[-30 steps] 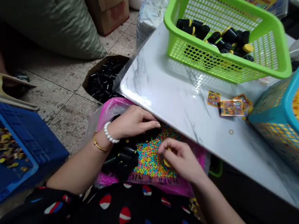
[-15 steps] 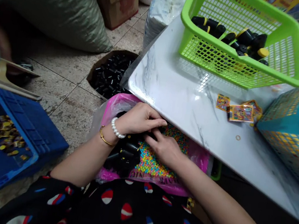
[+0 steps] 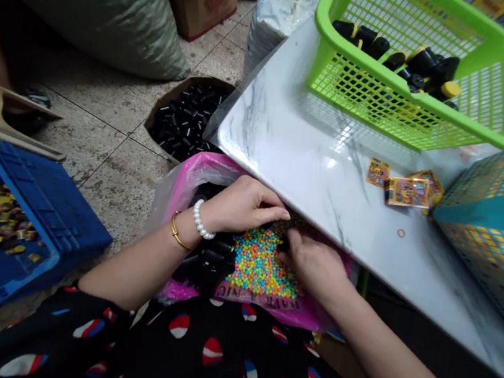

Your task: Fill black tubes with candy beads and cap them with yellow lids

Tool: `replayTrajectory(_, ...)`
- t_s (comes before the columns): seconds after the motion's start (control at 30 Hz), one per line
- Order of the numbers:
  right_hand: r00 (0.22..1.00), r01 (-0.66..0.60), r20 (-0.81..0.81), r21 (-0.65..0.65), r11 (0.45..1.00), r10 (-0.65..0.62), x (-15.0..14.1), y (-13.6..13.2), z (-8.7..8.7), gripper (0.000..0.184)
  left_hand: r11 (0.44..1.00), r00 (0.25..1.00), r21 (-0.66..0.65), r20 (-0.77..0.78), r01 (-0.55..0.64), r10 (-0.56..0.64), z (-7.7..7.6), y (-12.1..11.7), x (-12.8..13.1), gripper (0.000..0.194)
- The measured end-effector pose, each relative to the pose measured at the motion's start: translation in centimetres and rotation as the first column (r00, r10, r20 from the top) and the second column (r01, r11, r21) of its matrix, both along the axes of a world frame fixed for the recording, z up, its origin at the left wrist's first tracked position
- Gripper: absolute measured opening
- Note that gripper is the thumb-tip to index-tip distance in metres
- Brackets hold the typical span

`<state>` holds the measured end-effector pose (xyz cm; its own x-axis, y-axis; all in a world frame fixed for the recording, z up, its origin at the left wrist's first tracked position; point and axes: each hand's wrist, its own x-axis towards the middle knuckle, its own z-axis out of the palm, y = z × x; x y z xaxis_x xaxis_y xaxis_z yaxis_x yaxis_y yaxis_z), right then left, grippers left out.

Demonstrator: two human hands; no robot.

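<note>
On my lap, partly under the table edge, lies a pink plastic-lined container [image 3: 187, 173]. Small multicoloured candy balls [image 3: 257, 268] fill its right part, and black plastic bottles [image 3: 214, 260] lie at its left. My left hand [image 3: 252, 206], with a pearl bracelet at the wrist, is closed over the far side by the table edge; whatever its curled fingers hold is hidden. My right hand [image 3: 316, 265] is at the right of the candy balls with bent fingers. A dark patch shows at its fingertips, too unclear to name.
The marble-patterned table [image 3: 282, 137] carries a green basket [image 3: 414, 105] of black bottles with yellow caps, small printed packets [image 3: 406, 191] and a blue basket [image 3: 479, 208] of yellow pieces. Left are a blue crate [image 3: 74, 214], a box of black tubes [image 3: 189, 121] and a large sack [image 3: 95, 4].
My right hand, earlier with a yellow piece at its fingers, went left to my left hand, then came back right over the candy balls. My left hand stayed nearly in place.
</note>
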<state>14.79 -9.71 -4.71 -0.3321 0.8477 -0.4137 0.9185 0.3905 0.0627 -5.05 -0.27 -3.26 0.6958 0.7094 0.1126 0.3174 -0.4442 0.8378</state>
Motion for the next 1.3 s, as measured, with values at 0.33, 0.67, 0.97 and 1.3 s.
replayTrajectory(0.33,0.943,-0.006,-0.323,-0.252,0.968,-0.078,1.0,-0.1,-1.0,0.041,0.998,0.976,0.068,0.220,-0.016,0.001,2.1,-1.1,0.4,0.013)
replayTrajectory(0.67,0.954,-0.092,-0.293,-0.094,0.991,0.061,-1.4,-1.5,-1.5,0.034,0.987,0.951,0.109,0.297,-0.122,0.084,1.9,-1.3,1.4,0.012)
replayTrajectory(0.97,0.447,0.328,-0.842,-0.161,0.931,-0.303,2.3,-2.4,0.7,0.027,0.994,0.944,0.043,0.319,-0.100,0.082,1.8,-1.4,0.3,0.016)
replayTrajectory(1.3,0.328,0.514,-0.934,0.047,0.857,-0.145,0.3,-2.0,4.4,0.033,0.971,0.927,0.230,0.346,0.066,-0.145,2.2,-2.6,1.8,0.058)
